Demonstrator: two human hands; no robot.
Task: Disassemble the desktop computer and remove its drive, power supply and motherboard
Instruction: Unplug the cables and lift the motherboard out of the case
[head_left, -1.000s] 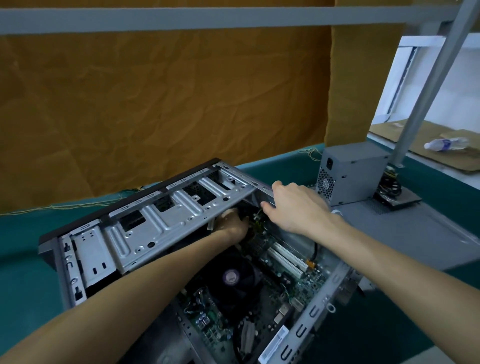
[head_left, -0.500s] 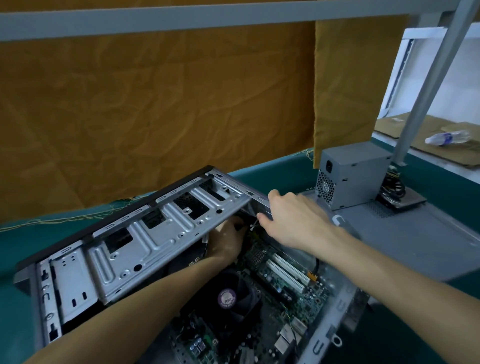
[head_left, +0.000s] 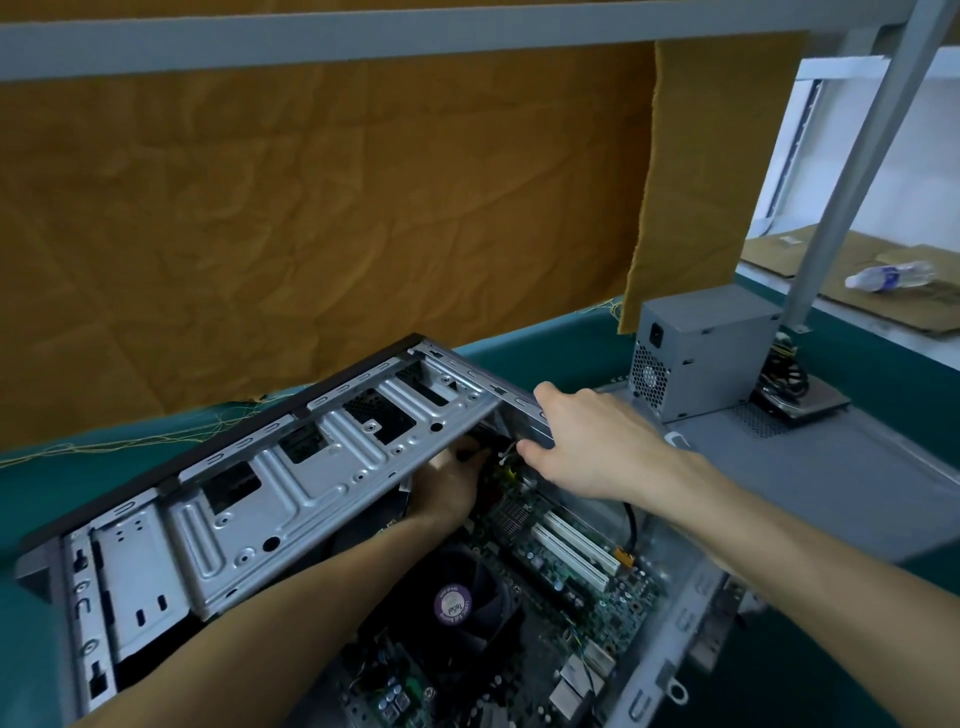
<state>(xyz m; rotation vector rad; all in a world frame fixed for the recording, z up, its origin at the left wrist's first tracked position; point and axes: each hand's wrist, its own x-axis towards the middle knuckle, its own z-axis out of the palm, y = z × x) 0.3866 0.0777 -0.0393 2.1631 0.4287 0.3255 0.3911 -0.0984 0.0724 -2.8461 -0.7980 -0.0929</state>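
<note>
The open computer case (head_left: 291, 499) lies on its side on the green table, its silver drive cage facing up. Inside sits the green motherboard (head_left: 566, 566) with a black CPU fan (head_left: 452, 605) and white expansion slots. My left hand (head_left: 449, 486) reaches under the drive cage into the far corner; its fingers are hidden, so what it holds cannot be told. My right hand (head_left: 587, 441) grips the far top edge of the case. The grey power supply (head_left: 701, 353) stands outside the case on the removed side panel (head_left: 810, 478), with a drive (head_left: 805, 402) and cables beside it.
An orange-brown cloth (head_left: 322, 218) hangs behind the table. A grey metal frame post (head_left: 857, 171) slants down at the right. Beyond it, cardboard (head_left: 841, 265) and a plastic bottle (head_left: 888, 275) lie on another surface.
My view has shifted, so the case sits lower and further left in the frame. My left hand has reached slightly deeper under the drive cage; my right hand keeps its hold on the case edge.
</note>
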